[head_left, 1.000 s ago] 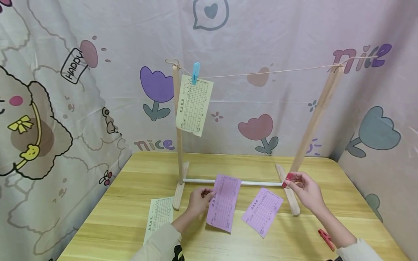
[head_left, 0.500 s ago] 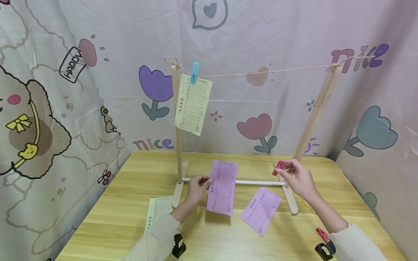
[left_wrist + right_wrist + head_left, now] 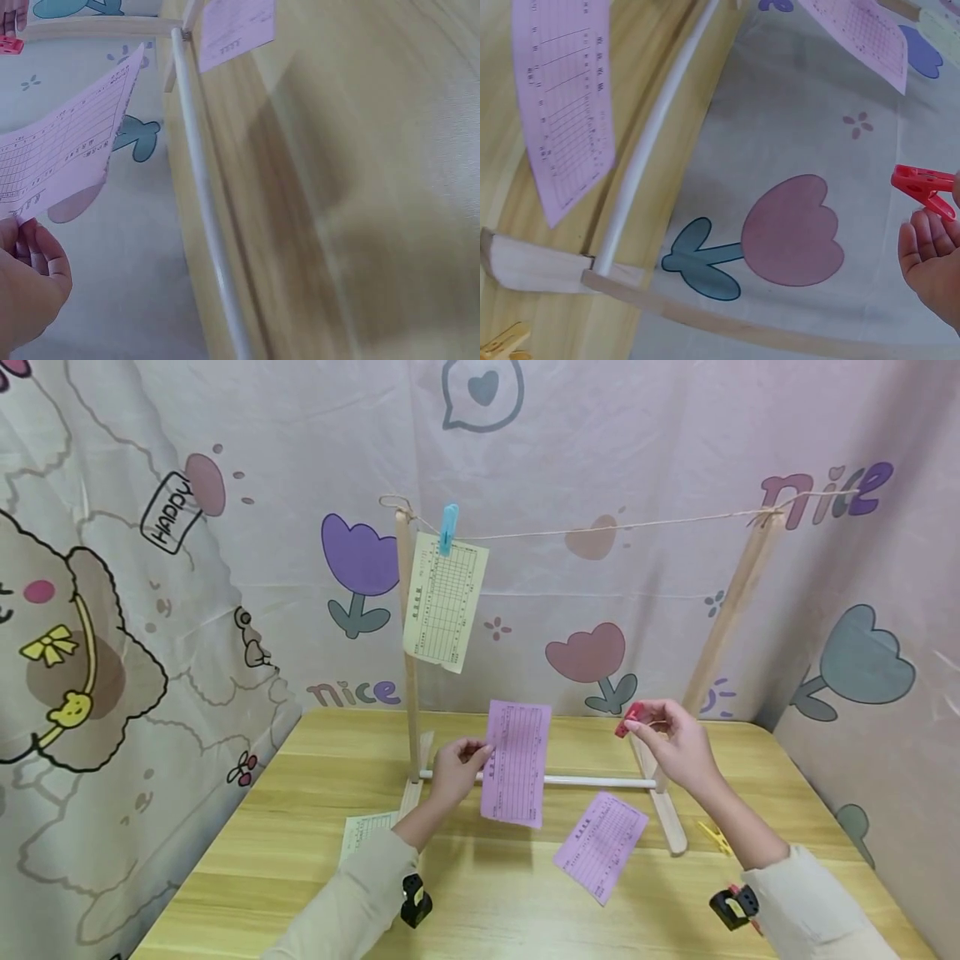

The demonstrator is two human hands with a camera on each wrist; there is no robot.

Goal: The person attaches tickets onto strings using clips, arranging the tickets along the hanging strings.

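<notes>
My left hand (image 3: 457, 772) pinches the left edge of a pink printed slip (image 3: 516, 763), held upright above the table in front of the white crossbar. Between the thumb and fingers of my right hand (image 3: 677, 742) is a red clothespin (image 3: 628, 720), raised near the right post. In the right wrist view the same red clothespin (image 3: 924, 187) points away from the fingertips. A light blue clothespin (image 3: 448, 530) fastens a pale yellow slip (image 3: 446, 602) to the string (image 3: 570, 532), close to the left post. Another pink slip (image 3: 602, 847) lies flat on the table between my arms.
Wooden posts (image 3: 735, 610) on flat feet carry the string, joined low by a white rod (image 3: 596, 781). A second yellow slip (image 3: 364, 833) lies partly under my left arm. A yellow clothespin (image 3: 715, 837) rests beside my right forearm; another red one is mostly covered by the right wrist camera.
Both hands have risen from near the table, the left lifting its pink slip and the right its red clothespin. The right hand also shifted slightly left, uncovering the yellow clothespin.
</notes>
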